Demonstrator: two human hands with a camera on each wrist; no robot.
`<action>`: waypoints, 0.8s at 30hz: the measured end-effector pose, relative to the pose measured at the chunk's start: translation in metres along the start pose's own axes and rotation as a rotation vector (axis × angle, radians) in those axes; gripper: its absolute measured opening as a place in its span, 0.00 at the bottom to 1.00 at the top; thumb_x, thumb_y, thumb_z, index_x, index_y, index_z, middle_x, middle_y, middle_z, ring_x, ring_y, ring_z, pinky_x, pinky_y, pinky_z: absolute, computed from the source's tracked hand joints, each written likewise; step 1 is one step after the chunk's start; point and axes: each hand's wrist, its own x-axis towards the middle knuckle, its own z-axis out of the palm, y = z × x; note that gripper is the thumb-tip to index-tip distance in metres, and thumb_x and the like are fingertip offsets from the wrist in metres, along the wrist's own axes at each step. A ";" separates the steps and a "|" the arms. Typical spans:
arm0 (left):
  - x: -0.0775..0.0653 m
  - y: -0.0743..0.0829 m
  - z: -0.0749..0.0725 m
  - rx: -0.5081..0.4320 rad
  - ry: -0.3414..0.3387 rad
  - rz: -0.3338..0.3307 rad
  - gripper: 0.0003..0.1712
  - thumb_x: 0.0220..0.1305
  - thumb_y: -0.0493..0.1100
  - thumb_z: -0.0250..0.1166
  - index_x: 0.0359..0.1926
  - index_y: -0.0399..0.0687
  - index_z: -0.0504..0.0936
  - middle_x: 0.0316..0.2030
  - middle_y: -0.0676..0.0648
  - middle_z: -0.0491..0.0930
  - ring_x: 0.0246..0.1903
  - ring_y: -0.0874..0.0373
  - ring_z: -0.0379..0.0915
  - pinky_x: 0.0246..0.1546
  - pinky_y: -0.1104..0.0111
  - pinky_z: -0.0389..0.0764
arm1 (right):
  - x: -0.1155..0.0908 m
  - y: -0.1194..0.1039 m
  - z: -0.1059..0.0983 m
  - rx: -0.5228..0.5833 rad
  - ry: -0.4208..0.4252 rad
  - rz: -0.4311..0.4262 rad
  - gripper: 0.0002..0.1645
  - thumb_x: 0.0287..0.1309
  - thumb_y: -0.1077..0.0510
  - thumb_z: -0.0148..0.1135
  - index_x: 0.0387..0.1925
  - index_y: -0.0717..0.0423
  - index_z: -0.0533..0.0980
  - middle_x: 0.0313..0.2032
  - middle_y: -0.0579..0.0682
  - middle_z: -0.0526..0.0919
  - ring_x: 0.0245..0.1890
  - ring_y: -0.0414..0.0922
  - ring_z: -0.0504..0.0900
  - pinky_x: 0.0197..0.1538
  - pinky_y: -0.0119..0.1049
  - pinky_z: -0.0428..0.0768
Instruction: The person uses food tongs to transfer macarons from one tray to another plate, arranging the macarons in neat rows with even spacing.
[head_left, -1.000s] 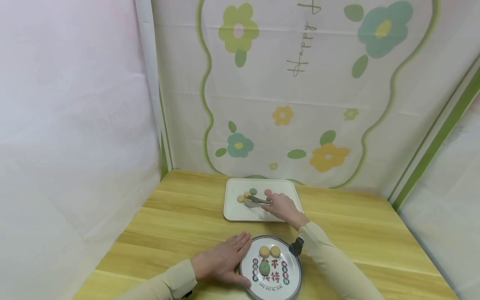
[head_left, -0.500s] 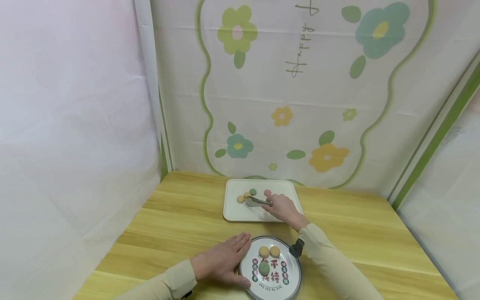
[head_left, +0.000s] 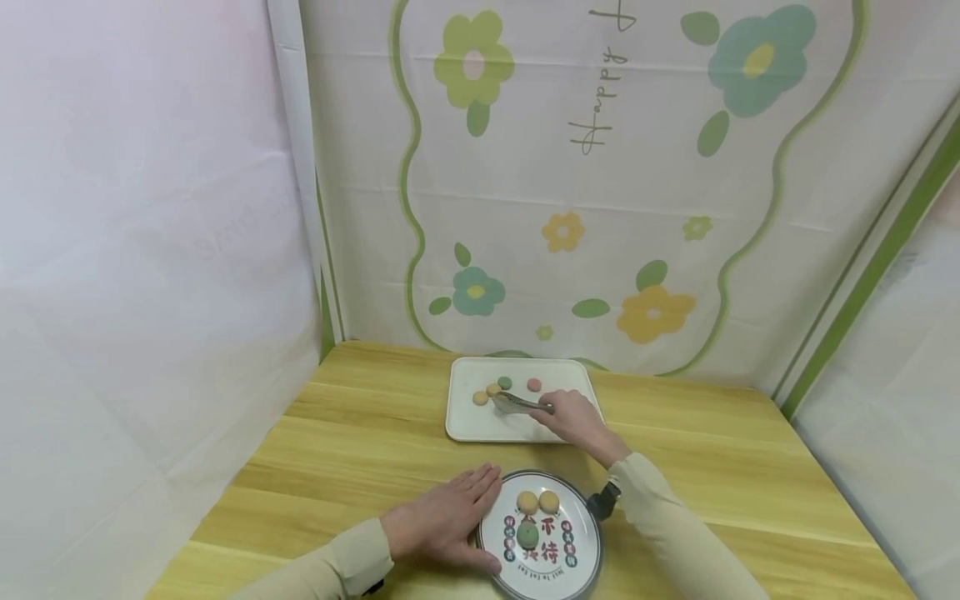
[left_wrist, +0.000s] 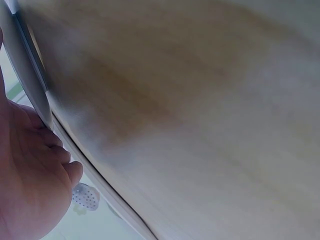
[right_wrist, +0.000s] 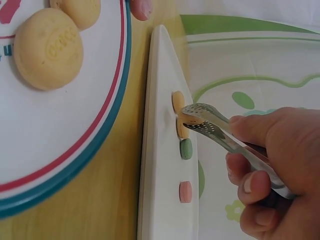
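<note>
My right hand (head_left: 573, 414) grips metal tongs (head_left: 521, 403) over the white tray (head_left: 465, 427). In the right wrist view, a yellow round cookie (right_wrist: 193, 119) sits between the perforated tong ends. Beside it on the tray are two yellow cookies (right_wrist: 178, 101), a green one (right_wrist: 186, 149) and a pink one (right_wrist: 185, 192). My left hand (head_left: 450, 517) lies with straight fingers against the left rim of the round plate (head_left: 577, 575). That plate bears two yellow cookies (head_left: 538, 502) and a green one (head_left: 528, 534).
The wooden table (head_left: 360, 450) carries both tray and plate, with the tray farther back. A flowered cloth (head_left: 517, 208) hangs behind the table. White sheets (head_left: 150, 292) stand at both sides. A dark band (head_left: 603, 502) circles the right wrist.
My right hand has shifted slightly to the right with the tongs, whose ends look closer together around the yellow cookie. The left hand keeps its place by the plate.
</note>
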 end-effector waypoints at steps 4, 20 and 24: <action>0.000 0.000 0.000 0.005 0.002 -0.002 0.66 0.56 0.86 0.38 0.77 0.41 0.46 0.78 0.40 0.44 0.78 0.49 0.40 0.78 0.59 0.51 | -0.005 0.001 -0.006 0.031 -0.004 0.007 0.13 0.60 0.46 0.66 0.25 0.47 0.83 0.15 0.40 0.75 0.15 0.39 0.68 0.20 0.30 0.65; -0.001 0.000 0.002 0.003 0.003 -0.004 0.66 0.55 0.86 0.36 0.78 0.41 0.45 0.78 0.40 0.43 0.78 0.48 0.39 0.78 0.59 0.51 | -0.036 0.013 -0.028 0.143 -0.087 -0.052 0.12 0.63 0.47 0.63 0.33 0.48 0.85 0.17 0.41 0.78 0.13 0.36 0.68 0.17 0.29 0.68; -0.001 0.001 0.001 0.011 0.009 -0.001 0.67 0.55 0.87 0.36 0.77 0.40 0.45 0.78 0.39 0.43 0.78 0.48 0.39 0.78 0.58 0.51 | -0.046 0.015 -0.035 0.202 -0.131 -0.042 0.14 0.64 0.45 0.62 0.37 0.49 0.85 0.16 0.43 0.80 0.12 0.36 0.71 0.14 0.29 0.70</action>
